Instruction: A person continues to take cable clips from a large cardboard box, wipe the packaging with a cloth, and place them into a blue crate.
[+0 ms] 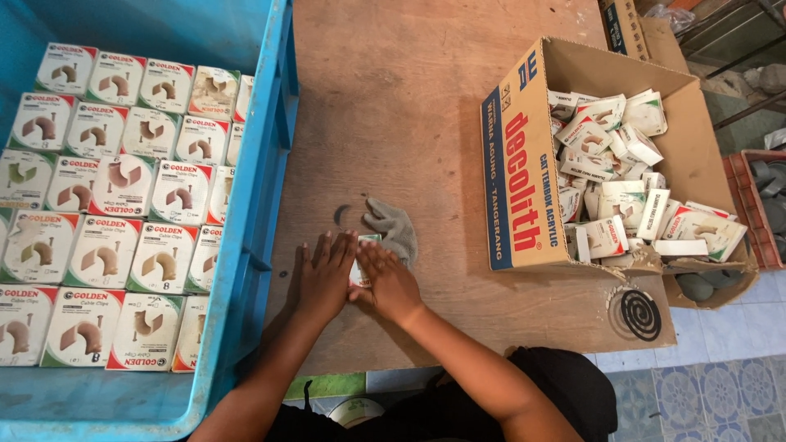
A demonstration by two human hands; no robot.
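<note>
While both hands press flat on it, a small white box [361, 263] lies on the wooden table [393, 123], mostly hidden between the palms. The left hand [325, 278] and the right hand [386, 282] have their fingers stretched out and close together, gripping nothing, only pushing down on the box from either side. Squeezed unevenly, the thin card could crumple or slip out sideways towards the grey cloth [393, 229] that touches it at the far edge. One cloth, one box under the hands.

To the left stands one blue crate [250, 245] with finished boxes [106, 258] packed in neat rows (roughly two dozen faces show, the edge ones cut off). To the right sits one open carton [524, 172] heaped with loose white boxes [622, 188], too jumbled to count. One dark spiral coil [640, 314] rests on the carton's flap; a stray elbow could knock it.
</note>
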